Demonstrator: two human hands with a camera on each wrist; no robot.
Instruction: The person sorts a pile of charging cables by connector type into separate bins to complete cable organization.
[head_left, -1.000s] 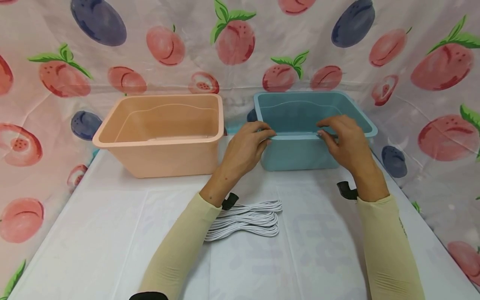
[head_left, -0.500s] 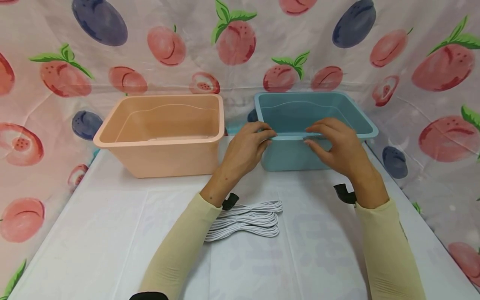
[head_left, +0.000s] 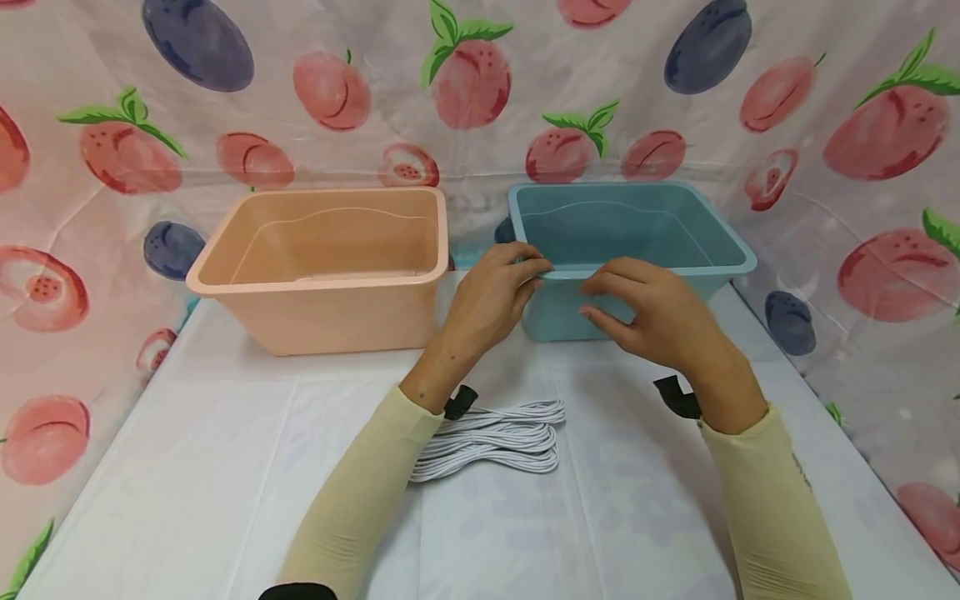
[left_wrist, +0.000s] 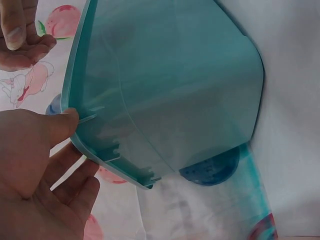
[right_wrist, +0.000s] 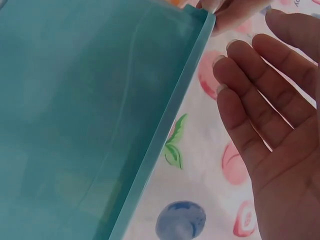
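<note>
A teal plastic tub stands at the back right. My left hand pinches its front rim close to the left corner. In the left wrist view the thumb lies on one side of the rim and the fingers are on the other. My right hand hovers in front of the tub, to the right of the left hand. Its relaxed, slightly bent fingers hold nothing. The right wrist view shows that palm apart from the rim.
A peach-coloured tub stands left of the teal one. Coiled white cord lies in bundles on the white table cover, partly hidden by the left forearm. A fruit-print curtain hangs behind and along the sides.
My right hand has moved left and toward me, from over the teal tub's front rim to in front of it. The left hand stays on the rim, and the tubs have not moved.
</note>
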